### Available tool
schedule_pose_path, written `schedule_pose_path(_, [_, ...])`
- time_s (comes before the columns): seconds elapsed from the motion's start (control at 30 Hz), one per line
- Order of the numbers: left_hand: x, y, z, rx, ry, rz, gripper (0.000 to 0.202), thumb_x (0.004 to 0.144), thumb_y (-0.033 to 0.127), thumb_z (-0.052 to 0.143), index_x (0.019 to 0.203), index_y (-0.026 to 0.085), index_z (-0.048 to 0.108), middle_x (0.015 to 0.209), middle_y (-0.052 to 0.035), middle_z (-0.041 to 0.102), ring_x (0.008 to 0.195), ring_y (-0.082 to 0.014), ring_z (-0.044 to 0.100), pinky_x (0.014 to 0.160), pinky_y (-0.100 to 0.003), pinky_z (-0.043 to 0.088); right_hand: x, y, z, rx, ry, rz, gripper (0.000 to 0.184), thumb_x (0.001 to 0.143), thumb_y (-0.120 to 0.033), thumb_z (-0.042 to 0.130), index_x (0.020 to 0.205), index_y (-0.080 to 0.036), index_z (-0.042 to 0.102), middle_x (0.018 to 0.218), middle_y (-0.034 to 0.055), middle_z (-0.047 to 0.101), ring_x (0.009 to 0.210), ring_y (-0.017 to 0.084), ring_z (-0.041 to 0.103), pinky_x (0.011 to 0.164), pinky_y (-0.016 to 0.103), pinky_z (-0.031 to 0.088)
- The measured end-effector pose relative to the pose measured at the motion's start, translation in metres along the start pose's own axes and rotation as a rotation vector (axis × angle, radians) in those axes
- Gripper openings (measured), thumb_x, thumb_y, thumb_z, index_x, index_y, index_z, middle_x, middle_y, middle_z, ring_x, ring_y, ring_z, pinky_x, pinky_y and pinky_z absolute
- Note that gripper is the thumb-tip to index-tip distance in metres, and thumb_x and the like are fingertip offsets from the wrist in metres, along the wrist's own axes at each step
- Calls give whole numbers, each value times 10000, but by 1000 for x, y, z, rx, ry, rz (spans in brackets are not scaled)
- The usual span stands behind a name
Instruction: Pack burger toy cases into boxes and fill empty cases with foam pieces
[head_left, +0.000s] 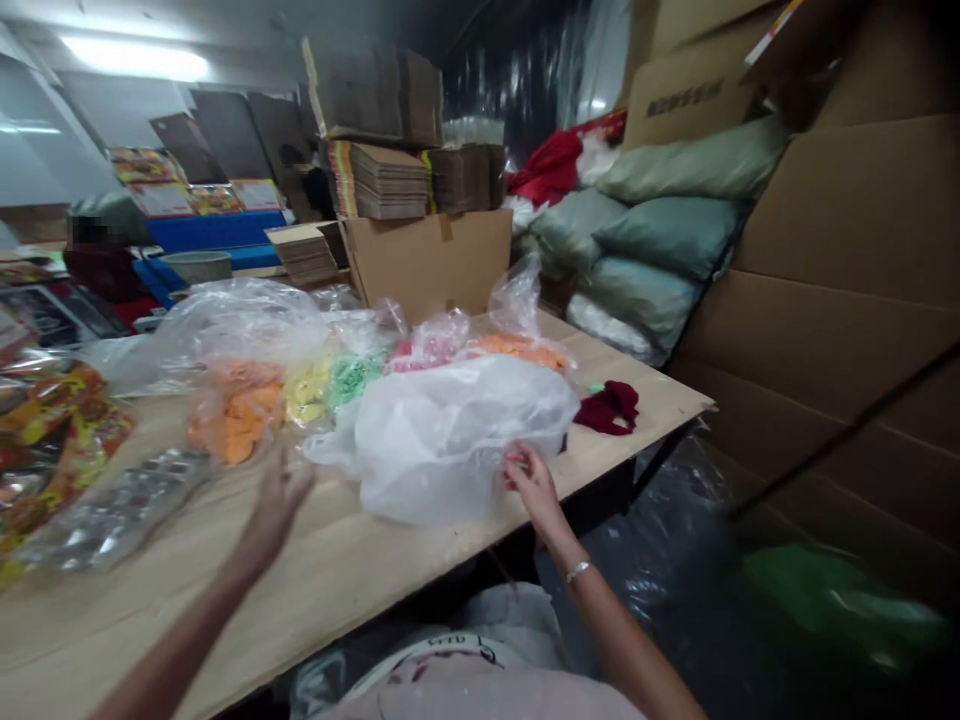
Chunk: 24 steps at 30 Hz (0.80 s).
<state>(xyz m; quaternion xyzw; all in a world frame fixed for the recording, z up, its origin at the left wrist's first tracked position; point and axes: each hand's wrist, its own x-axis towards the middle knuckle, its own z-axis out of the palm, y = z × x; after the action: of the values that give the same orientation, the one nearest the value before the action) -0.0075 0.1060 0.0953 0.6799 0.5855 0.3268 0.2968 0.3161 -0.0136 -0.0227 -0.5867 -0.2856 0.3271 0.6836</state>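
Two hands show in my view. The right hand (529, 480) has its fingers closed on the lower edge of the white plastic bag (450, 430), at about five o'clock of the bag, which lies crumpled on the wooden surface (337, 570). The left hand (274, 505) is blurred, fingers spread and holding nothing, above the surface at the bag's eight o'clock. At the left hand's eleven o'clock is a clear bag of orange pieces (232, 410). A dark red cloth (611, 408) lies at the white bag's three o'clock, near the surface's edge. Clear moulded trays (112, 515) lie at nine o'clock from the left hand.
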Motion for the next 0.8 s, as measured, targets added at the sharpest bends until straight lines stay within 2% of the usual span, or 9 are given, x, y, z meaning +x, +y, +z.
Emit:
schedule_pose_path(0.1, [-41,-42,38,-190,-243,-88,936,758,550,594,1508,225,138,1601,-173,159,1365,-375,384,1074,-526,382,12,12,-13,-224,270,-205,637,764,-469,633,1285,-157,439,1238,150,509,935,203,579,813,350,497])
schedule_pose_path(0.2, [-53,-46,69,-234,-296,-110,1100,670,542,693,1514,207,73,1599,-196,132,1387,-377,346,1088,-508,370,33,13,-36,-292,516,-291,800,738,-500,663,1390,-175,333,1381,188,367,996,205,557,832,344,480])
schedule_pose_path(0.27, [-43,-35,83,-272,-281,-51,1062,618,503,736,1479,201,192,1543,-188,299,1350,-358,409,1081,-469,389,49,4,-44,-248,428,-278,732,743,-514,635,1344,-170,399,1288,157,458,893,182,565,757,321,482])
schedule_pose_path(0.37, [-10,-15,89,-306,-281,46,599,621,429,694,1153,184,570,1185,-118,657,1118,-329,599,954,-426,489,71,-16,-33,-214,123,-279,399,744,-458,599,993,-146,611,892,57,606,747,170,535,676,296,455])
schedule_pose_path(0.43, [16,-1,81,-287,-255,46,302,609,374,622,831,170,643,877,-82,715,885,-305,652,791,-395,533,86,-33,-13,-227,-2,-308,230,716,-381,625,781,-161,619,745,22,601,727,170,529,670,284,438])
schedule_pose_path(0.5, [44,15,64,-284,-176,39,212,580,327,568,700,164,630,708,-51,681,722,-256,629,652,-339,515,104,-53,10,-217,-47,-330,161,701,-329,636,705,-175,590,688,-4,590,692,152,523,644,264,423])
schedule_pose_path(0.63, [98,59,11,-333,44,62,273,594,317,588,792,143,661,688,-17,658,637,-187,586,546,-261,445,151,-106,50,-142,-54,-354,197,778,-362,555,676,-198,514,557,-57,504,535,99,452,531,220,365])
schedule_pose_path(0.73, [139,86,-27,-330,197,101,245,627,342,628,798,170,665,717,-24,661,672,-196,596,556,-276,440,183,-144,73,-78,-62,-342,240,813,-401,542,693,-202,485,537,-65,497,500,81,457,511,204,366])
schedule_pose_path(0.8, [165,94,-47,-350,235,138,206,653,359,635,784,200,646,761,-34,667,711,-205,608,577,-293,451,199,-163,89,-53,-91,-320,240,820,-396,564,708,-196,490,543,-62,509,494,75,476,506,201,378])
